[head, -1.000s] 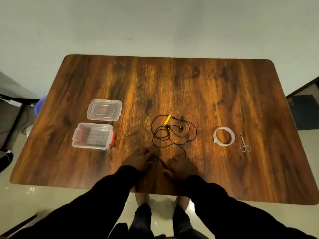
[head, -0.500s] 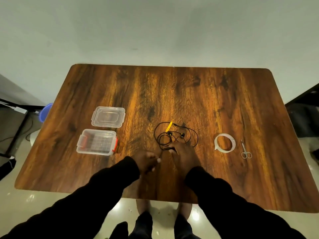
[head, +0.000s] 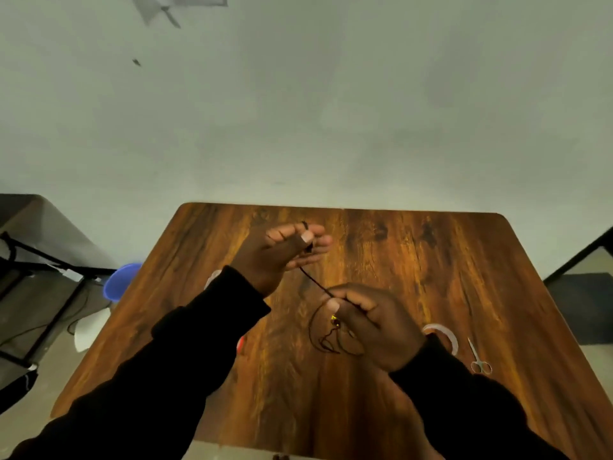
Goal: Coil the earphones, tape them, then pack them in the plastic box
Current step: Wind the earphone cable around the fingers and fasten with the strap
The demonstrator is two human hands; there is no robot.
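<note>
The black earphones hang in loose loops over the wooden table, with a yellow tag near the buds. My left hand is raised above the table and pinches the plug end of the cable between thumb and fingers. My right hand is lower and to the right, pinching the cable; a taut stretch runs between the two hands. My left sleeve hides the plastic box almost wholly; only a red latch and a pale edge show.
A ring of clear tape lies right of my right hand, half covered by my wrist. Small scissors lie further right near the table edge. A blue bucket and a dark frame stand on the floor at left.
Both hands have lifted off the table with the earphone cable, the left rising higher and away. The camera has tilted up, so the table sits lower in view.
</note>
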